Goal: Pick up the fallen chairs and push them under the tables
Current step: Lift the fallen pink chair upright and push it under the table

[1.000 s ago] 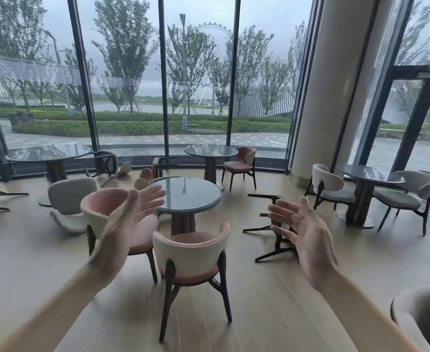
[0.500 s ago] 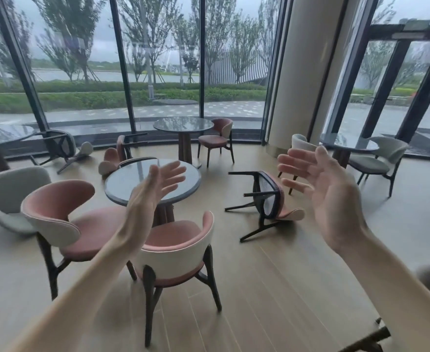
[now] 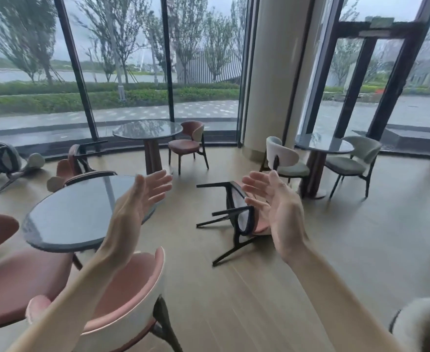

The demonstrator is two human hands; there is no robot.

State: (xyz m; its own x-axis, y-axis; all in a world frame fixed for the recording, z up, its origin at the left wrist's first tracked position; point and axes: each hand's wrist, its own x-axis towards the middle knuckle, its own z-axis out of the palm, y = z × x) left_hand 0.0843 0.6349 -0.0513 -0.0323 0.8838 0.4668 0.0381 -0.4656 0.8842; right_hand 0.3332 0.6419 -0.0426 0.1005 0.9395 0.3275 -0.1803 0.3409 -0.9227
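Note:
A fallen pink chair (image 3: pixel 236 222) with dark legs lies on its side on the wooden floor, mid-frame, its legs pointing left. My right hand (image 3: pixel 277 209) hovers open in front of it, fingers spread, holding nothing. My left hand (image 3: pixel 140 199) is raised open over the edge of the near round table (image 3: pixel 81 217). Another fallen pink chair (image 3: pixel 74 163) lies behind that table. A third fallen chair (image 3: pixel 8 163), grey, lies at the far left by the window.
Two upright pink chairs (image 3: pixel 122 295) stand close at the lower left by the near table. A back table (image 3: pixel 148 133) has one pink chair (image 3: pixel 188 146). A right table (image 3: pixel 320 148) with two pale chairs stands by a thick column (image 3: pixel 267 72). Glass walls surround the room.
The view has moved forward and turned right. The fallen pink chair is now nearer and more central. Both hands stay open, the right one now lower and in front of that chair.

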